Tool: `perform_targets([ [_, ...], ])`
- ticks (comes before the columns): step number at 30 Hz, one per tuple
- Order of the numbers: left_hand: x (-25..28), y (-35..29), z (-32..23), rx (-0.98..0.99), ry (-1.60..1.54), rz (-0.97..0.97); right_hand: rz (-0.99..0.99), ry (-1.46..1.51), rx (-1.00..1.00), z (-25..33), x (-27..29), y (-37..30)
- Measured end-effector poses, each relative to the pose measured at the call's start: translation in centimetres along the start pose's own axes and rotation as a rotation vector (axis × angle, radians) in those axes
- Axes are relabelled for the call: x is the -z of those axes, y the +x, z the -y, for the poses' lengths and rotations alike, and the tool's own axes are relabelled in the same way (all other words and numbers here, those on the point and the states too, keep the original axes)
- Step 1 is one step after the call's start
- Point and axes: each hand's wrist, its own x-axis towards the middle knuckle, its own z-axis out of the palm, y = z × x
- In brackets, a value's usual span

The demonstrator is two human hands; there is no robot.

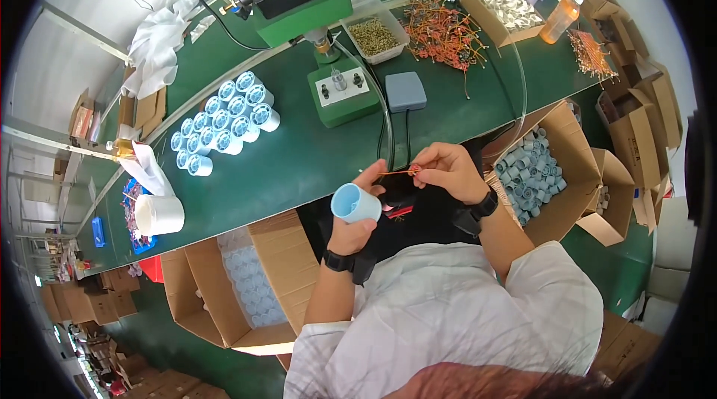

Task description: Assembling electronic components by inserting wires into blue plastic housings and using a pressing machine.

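Note:
My left hand (352, 236) is wrapped round a light blue plastic cup (356, 205), its round opening tilted up toward me. The left fingertips beyond the cup are at one end of a thin orange wire (396, 172). Closed in a pinch, my right hand (453, 173) grips the other end of that wire, where a small reddish bundle shows at the fingers. Both hands are over my lap, just off the table's front edge. Whether the wire is attached to the cup cannot be seen.
A green press (336, 97) stands on the green table (284, 167), beside a grey pedal-like box (405, 91). Light blue cups (231, 115) stand in rows at left. Orange wires (444, 33) and brass pieces (373, 37) lie behind. Open cartons (571, 153) flank me.

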Motion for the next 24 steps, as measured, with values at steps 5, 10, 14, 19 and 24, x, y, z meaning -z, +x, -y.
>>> perform_targets([
  [5,-0.6,-0.7,-1.6,0.075,0.252,-0.182,-0.086,-0.687,0.056,0.4,-1.2,-0.3],
  [10,-0.1,-1.0,-1.0,-0.057,0.288,-0.139,-0.097,-0.689,0.115,1.0,-2.6,-0.3],
  [14,-0.2,-1.2,-1.2,-0.031,0.318,0.010,-0.117,-0.474,0.054,1.0,-2.9,-0.2],
  [19,-1.5,-0.6,-1.7,0.002,0.530,0.098,-0.131,-0.311,-0.041,0.9,-2.8,-0.3],
  [24,-1.7,-0.4,-1.4,-0.049,0.618,0.090,-0.167,-0.286,-0.039,0.5,-2.6,-0.4],
])
